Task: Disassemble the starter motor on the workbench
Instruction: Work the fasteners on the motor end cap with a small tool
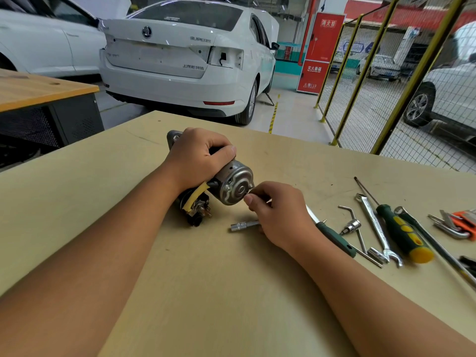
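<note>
The starter motor [233, 185] lies on its side on the tan workbench [128, 202], its round silver end cap facing me. A yellow-sleeved cable and the terminals of its solenoid [197, 208] show at the lower left. My left hand [198, 157] grips the motor body from above and hides most of it. My right hand [277, 211] pinches a small bolt at the right edge of the end cap between thumb and fingertips. A silver socket extension [243, 225] lies on the bench just under my right hand.
Tools lie to the right: a green-handled driver [334, 237], a bent socket wrench [354, 228], a combination spanner [378, 230], a green-and-yellow screwdriver [401, 230] and hex keys [456, 224]. Beyond the bench stand a white car [185, 60] and a yellow mesh fence [386, 81].
</note>
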